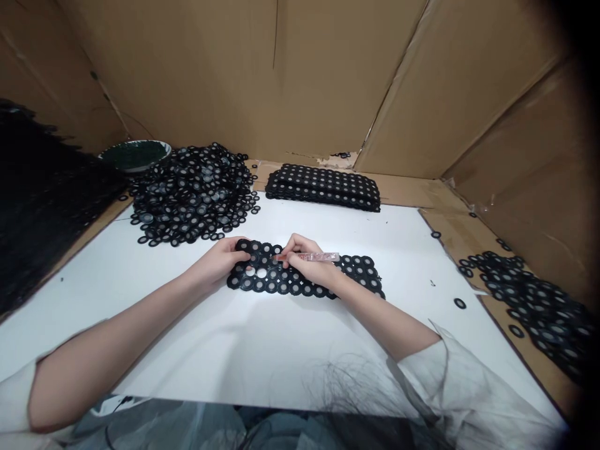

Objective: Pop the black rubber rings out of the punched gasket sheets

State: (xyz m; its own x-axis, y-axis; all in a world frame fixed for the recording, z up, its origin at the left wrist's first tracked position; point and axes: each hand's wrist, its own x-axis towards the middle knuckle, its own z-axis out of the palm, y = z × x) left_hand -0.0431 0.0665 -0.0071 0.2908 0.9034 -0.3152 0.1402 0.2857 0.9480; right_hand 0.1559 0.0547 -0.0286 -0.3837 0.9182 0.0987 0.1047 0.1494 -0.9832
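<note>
A flat black sheet of joined rings, with pale centres in rows, lies on the white table surface. At its left end my left hand grips the edge, thumb on top and the other fingers partly hidden. My right hand rests over the sheet's middle, pinching a slim clear tool with red markings. The tool's tip points left, onto the rings near my left thumb; its exact kind is hard to make out. Two cells near the left end look brighter white than the others.
A heap of loose black rings sits back left, beside a bowl with dark green contents. Stacked ring sheets lie at the back centre. More loose rings spread along the right edge. Cardboard walls enclose the table.
</note>
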